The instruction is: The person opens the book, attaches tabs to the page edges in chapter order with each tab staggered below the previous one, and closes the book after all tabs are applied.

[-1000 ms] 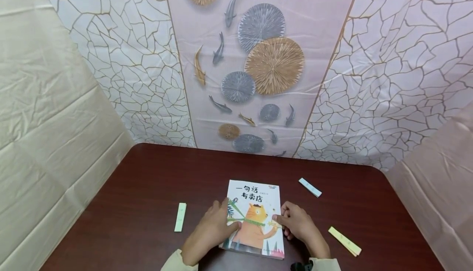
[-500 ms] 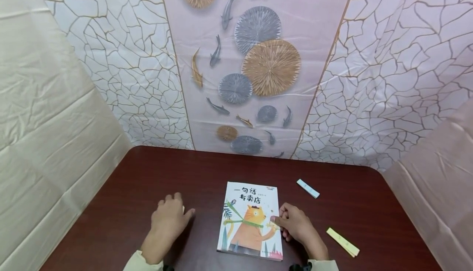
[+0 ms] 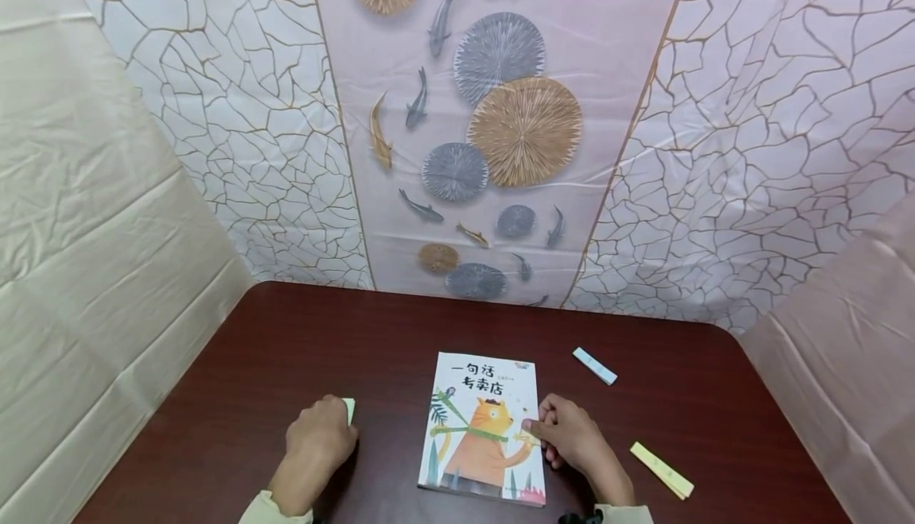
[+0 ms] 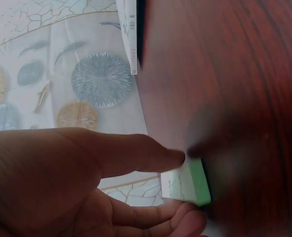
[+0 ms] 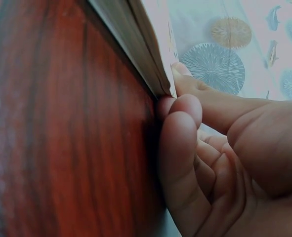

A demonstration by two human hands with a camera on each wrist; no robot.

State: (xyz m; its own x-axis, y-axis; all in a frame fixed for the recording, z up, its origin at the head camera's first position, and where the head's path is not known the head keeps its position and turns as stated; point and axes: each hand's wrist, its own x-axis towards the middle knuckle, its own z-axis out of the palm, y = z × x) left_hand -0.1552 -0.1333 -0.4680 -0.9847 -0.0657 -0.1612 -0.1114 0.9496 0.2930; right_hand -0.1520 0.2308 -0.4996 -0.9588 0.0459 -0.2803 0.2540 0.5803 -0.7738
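Note:
A white picture book (image 3: 479, 452) with an orange cat on its cover lies closed on the table, front up. My right hand (image 3: 575, 433) pinches the book's right edge, thumb on the cover; in the right wrist view its fingertips meet the page edges (image 5: 146, 49) low down, by the tabletop. To the left of the book, my left hand (image 3: 318, 435) grips a narrow pale-green sticky-note pad (image 3: 349, 408), most of which the hand hides. In the left wrist view the thumb and fingers lie on either side of the pad (image 4: 187, 182).
On the right of the dark red-brown table (image 3: 400, 325) lie a narrow light-blue sticky-note pad (image 3: 595, 366) and a yellow one (image 3: 662, 470). A patterned cloth (image 3: 400, 262) hangs behind the table, with plain cloth walls at both sides.
My left hand has left the book and moved left to the green pad. Its fingers, spread half a second ago, are now curled. The right hand stays at the book's right edge.

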